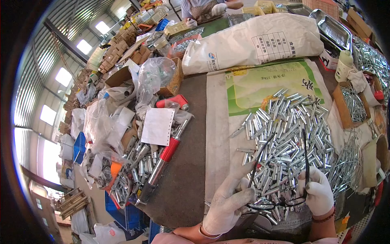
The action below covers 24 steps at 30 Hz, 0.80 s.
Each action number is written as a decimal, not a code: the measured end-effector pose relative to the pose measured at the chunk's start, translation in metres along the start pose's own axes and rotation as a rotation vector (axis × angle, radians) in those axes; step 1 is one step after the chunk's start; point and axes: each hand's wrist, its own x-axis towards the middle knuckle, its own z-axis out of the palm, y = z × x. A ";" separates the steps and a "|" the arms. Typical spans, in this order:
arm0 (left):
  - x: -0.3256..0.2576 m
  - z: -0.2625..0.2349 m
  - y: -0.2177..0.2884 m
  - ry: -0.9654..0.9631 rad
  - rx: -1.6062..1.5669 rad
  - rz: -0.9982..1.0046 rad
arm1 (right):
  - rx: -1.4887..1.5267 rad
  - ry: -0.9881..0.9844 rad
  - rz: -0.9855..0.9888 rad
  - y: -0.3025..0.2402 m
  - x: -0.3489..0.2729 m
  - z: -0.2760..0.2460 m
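Note:
A pair of black-framed eyeglasses (300,200) is held by both my hands, its two arms unfolded and pointing away from me. In a white, dirt-smudged glove, my left hand (229,201) closes on the left side of the frame. My right hand (319,193), gloved the same way, pinches the right side near the hinge. Beneath and beyond the glasses lies a wide heap of shiny metal tubes (284,134). The heap rests on a flattened woven sack (219,142) with a green printed panel.
At left, a red-and-silver bar tool (164,160) lies beside metal sleeves and a white paper sheet (157,126). A stuffed white sack (252,42) spans the far side. Thin metal rods (345,162) and a cardboard box of fasteners (352,103) are at right. Another person (203,10) works opposite.

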 end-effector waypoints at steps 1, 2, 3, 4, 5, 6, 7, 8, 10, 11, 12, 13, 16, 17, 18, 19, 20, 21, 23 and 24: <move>0.000 0.000 0.000 0.000 0.000 0.000 | 0.000 0.000 0.000 0.000 0.000 0.000; 0.000 -0.001 -0.001 -0.005 0.000 0.006 | -0.002 0.003 -0.012 0.001 0.000 0.000; 0.000 -0.001 -0.002 -0.011 -0.001 0.012 | -0.004 0.006 -0.024 0.001 0.000 0.001; 0.000 -0.001 -0.001 -0.010 0.000 0.012 | -0.003 0.006 -0.023 0.001 0.000 0.001; 0.000 -0.002 0.000 -0.010 0.004 0.005 | 0.010 0.007 -0.028 0.001 0.000 0.002; 0.000 -0.002 0.000 -0.010 0.009 -0.002 | 0.022 0.008 -0.032 0.002 0.000 0.002; 0.000 -0.001 0.000 -0.011 0.009 -0.003 | 0.022 0.009 -0.032 0.003 0.000 0.001; -0.001 0.000 0.001 -0.003 -0.010 -0.014 | 0.040 0.001 -0.060 0.006 0.001 -0.001; -0.001 0.002 0.002 0.006 -0.029 -0.025 | 0.057 -0.008 -0.086 0.007 0.001 -0.002; -0.001 0.002 0.003 0.010 -0.023 -0.026 | 0.059 -0.003 -0.075 0.006 0.001 -0.001; -0.001 0.002 0.004 0.014 -0.017 -0.026 | 0.061 0.001 -0.063 0.006 0.001 -0.001; -0.001 0.003 0.004 0.013 -0.017 -0.027 | 0.061 0.002 -0.064 0.007 0.002 -0.001; -0.001 0.003 0.004 0.018 -0.018 -0.033 | -0.016 0.048 -0.109 0.011 0.005 0.001; -0.002 0.003 0.005 0.014 -0.015 -0.036 | -0.023 0.047 -0.123 0.010 0.005 0.001; -0.002 0.002 0.005 0.009 -0.011 -0.040 | -0.031 0.045 -0.138 0.010 0.005 0.001; -0.002 0.002 0.004 0.009 -0.011 -0.040 | -0.031 0.045 -0.138 0.011 0.005 0.001; -0.002 0.001 0.003 0.005 -0.019 -0.034 | -0.037 0.048 -0.141 0.012 0.005 0.001; -0.002 0.001 0.002 0.001 -0.027 -0.028 | -0.044 0.051 -0.143 0.012 0.005 0.000; -0.002 0.002 0.002 0.002 -0.023 -0.028 | -0.037 0.048 -0.138 0.012 0.005 -0.001; -0.002 0.002 0.002 0.004 -0.018 -0.028 | -0.030 0.045 -0.133 0.012 0.004 -0.001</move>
